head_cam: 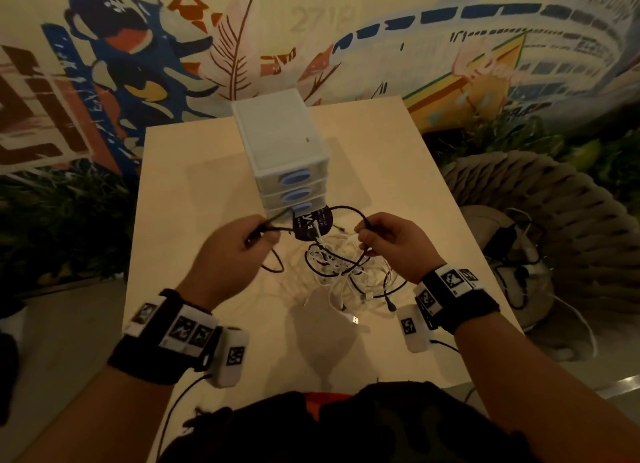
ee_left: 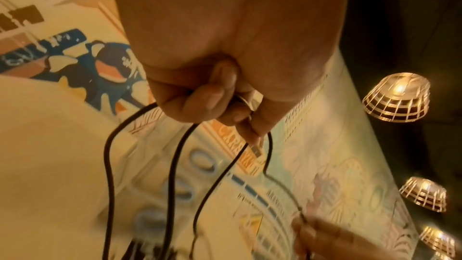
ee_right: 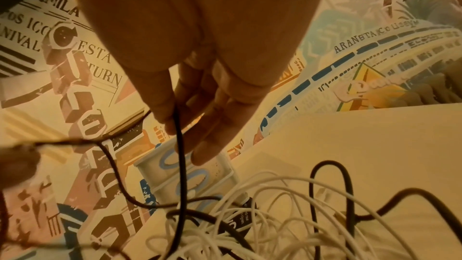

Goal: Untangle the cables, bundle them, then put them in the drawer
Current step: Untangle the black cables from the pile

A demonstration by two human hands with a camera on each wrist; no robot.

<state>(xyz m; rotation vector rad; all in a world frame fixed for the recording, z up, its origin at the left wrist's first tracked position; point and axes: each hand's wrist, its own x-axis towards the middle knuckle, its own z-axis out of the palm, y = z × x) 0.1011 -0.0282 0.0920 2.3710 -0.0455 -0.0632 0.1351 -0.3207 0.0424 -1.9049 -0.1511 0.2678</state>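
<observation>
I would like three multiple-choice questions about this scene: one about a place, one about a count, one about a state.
1. Where does the drawer unit stand?
A. on the table's far side
B. on the floor
C. on the person's lap

2. How many drawers has it?
A. one
B. three
C. five

3. What do the hands hold?
A. a black cable
B. a drawer
C. nothing

Answers:
1 A: it stands on the table, beyond the cable tangle.
2 B: three blue handles are stacked.
3 A: left hand and right hand both grip the black cable.
</observation>
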